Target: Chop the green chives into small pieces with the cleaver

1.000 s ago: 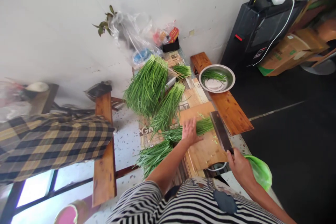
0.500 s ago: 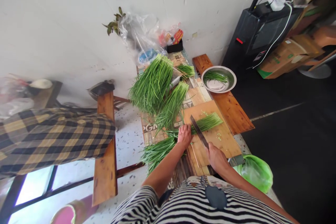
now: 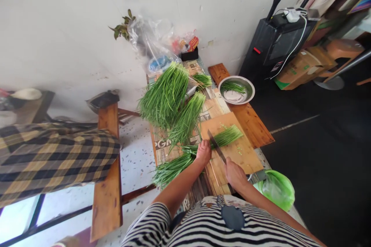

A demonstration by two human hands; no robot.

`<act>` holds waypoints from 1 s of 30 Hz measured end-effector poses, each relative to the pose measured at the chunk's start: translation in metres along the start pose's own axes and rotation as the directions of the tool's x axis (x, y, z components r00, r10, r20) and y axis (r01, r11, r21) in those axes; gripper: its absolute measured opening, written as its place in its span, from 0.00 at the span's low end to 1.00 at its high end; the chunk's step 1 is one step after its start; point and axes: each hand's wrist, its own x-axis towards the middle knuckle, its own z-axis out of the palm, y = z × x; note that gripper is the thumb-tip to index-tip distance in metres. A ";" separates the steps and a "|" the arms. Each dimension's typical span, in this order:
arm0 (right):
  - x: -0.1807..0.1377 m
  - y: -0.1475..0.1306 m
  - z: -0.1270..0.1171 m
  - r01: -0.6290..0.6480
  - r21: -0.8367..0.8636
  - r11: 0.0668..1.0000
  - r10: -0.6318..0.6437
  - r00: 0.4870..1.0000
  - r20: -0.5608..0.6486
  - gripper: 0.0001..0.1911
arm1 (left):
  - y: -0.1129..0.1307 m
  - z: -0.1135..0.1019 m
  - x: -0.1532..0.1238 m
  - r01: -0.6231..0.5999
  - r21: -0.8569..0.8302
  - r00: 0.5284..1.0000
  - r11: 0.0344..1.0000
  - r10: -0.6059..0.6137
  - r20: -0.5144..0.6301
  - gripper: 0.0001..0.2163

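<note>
My left hand (image 3: 204, 152) is closed over a bunch of garlic chives (image 3: 227, 136) that lies across the wooden cutting board (image 3: 246, 158). In my right hand (image 3: 235, 173) is the handle of a knife (image 3: 216, 147). Its long blade crosses the chives just right of my left fingers, pale stem ends pointing right. Small cut bits lie on the board. Left of the board, more chives (image 3: 174, 166) spread under my left forearm. Behind them sit a smaller bundle (image 3: 188, 117) and a large heap of chives (image 3: 165, 94).
A metal basin (image 3: 237, 90) holding some chives stands on the right wooden bench (image 3: 253, 123). A green lined bin (image 3: 278, 191) is below the board's right corner. Plastic bags (image 3: 150, 38) lie at the table's far end. A plaid cloth (image 3: 58, 154) covers part of the left bench (image 3: 106, 200).
The view has shifted slightly, so the scene sits a little further left. The knife stays across the chives and moves little relative to the board; both hands keep their hold.
</note>
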 end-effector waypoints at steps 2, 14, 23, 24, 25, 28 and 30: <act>0.001 0.002 0.003 -0.010 -0.002 1.000 0.010 1.000 0.000 0.16 | 0.000 0.000 0.001 -0.023 0.011 1.000 1.000 0.023 0.004 0.17; -0.001 0.018 0.005 -0.017 -0.022 1.000 0.016 1.000 -0.017 0.16 | 0.000 0.010 0.006 -0.029 0.015 0.999 0.999 0.029 0.026 0.18; 0.017 0.015 0.007 0.000 -0.027 1.000 0.000 1.000 0.001 0.16 | -0.001 0.018 0.009 -0.088 0.033 0.996 0.996 0.089 -0.010 0.19; 0.022 0.015 0.009 0.003 -0.027 1.000 -0.003 1.000 -0.001 0.16 | -0.001 0.019 0.009 -0.099 0.035 0.995 0.995 0.099 -0.014 0.19; 0.026 0.014 0.012 0.004 -0.026 1.000 -0.004 1.000 -0.004 0.16 | -0.001 0.019 0.008 -0.103 0.036 0.994 0.994 0.104 -0.016 0.19; 0.035 0.015 0.017 -0.004 -0.019 1.000 0.004 1.000 -0.021 0.16 | -0.002 0.015 0.005 -0.068 0.020 0.997 0.997 0.068 -0.019 0.19; 0.036 0.016 0.018 -0.007 -0.012 1.000 0.006 0.999 -0.036 0.16 | -0.003 0.011 0.004 -0.025 -0.012 1.000 1.000 0.025 -0.019 0.18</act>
